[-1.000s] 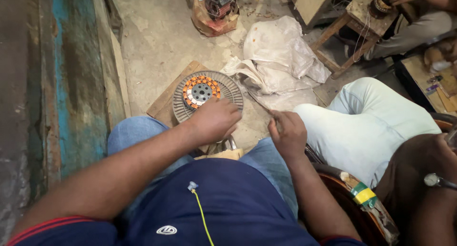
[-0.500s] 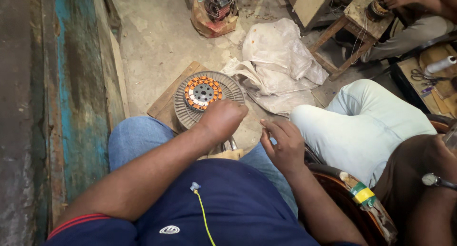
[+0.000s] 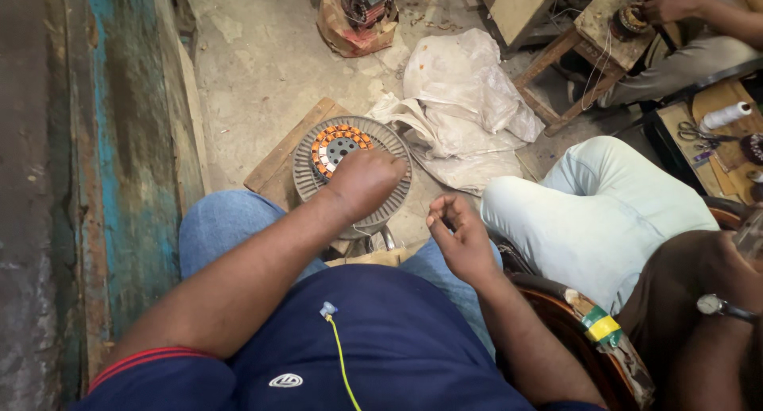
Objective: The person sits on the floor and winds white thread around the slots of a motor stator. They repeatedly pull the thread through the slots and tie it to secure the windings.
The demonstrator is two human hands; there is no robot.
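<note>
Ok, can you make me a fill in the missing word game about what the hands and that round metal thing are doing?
1. The left hand rests on the round grey ____ with orange copper coils.
2. The motor part sits on a wooden ____ on the floor.
3. The right hand is raised in the air and is ____ the motor part.
4. Beyond the motor part lies a crumpled white ____.

Missing words: motor part; board; not touching; plastic sheet
</note>
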